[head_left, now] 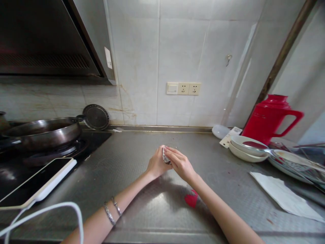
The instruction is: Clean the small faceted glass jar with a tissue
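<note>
Over the middle of the steel counter point(142, 210), my left hand point(155, 163) is closed around a small silvery, foil-like thing with a white edge point(166, 157). My right hand point(184, 166) lies over it from the other side, its fingers bent together against the same thing. Most of the thing is hidden by the fingers, so its kind cannot be made out. Below my right wrist, a torn red scrap point(191, 199) lies flat on the counter. Two silver bangles point(113, 211) circle my left forearm.
To the left, a steel pan point(45, 134) sits on the stove, with a phone on a white power bank point(48, 183) and a white cable point(50, 206) nearer. On the right are a red thermos point(266, 118), stacked bowls point(248, 156), plates point(276, 164) and white paper point(284, 195).
</note>
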